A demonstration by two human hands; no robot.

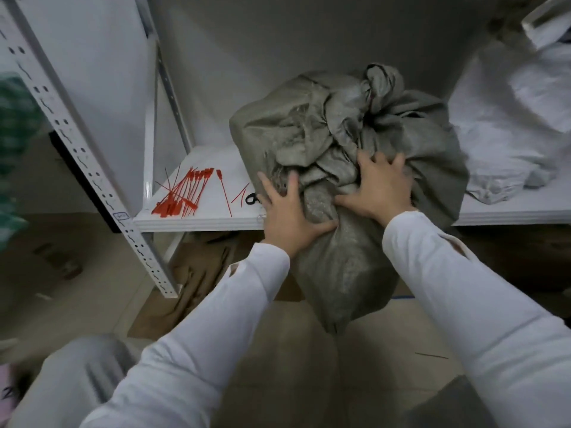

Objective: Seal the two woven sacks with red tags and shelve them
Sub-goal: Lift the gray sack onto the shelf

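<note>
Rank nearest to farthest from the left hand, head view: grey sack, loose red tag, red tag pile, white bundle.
1. grey sack: under the left hand, touching.
2. loose red tag: just left, on the shelf.
3. red tag pile: farther left.
4. white bundle: far right.

Wht long sleeves (200, 319) w/ slits.

The woven sack (340, 125) occupies the middle of the shelf (197, 222) and overhangs its front edge. Left of the sack, the board is partly covered by a bundle of red tags (182, 193), one loose tag (224, 193) and a black object (251, 199) half hidden by the sack. A perforated upright (92, 180) bounds the left front corner. White bags (509, 134) close off the right side, just beside the sack. The space above the sack is open.
</note>
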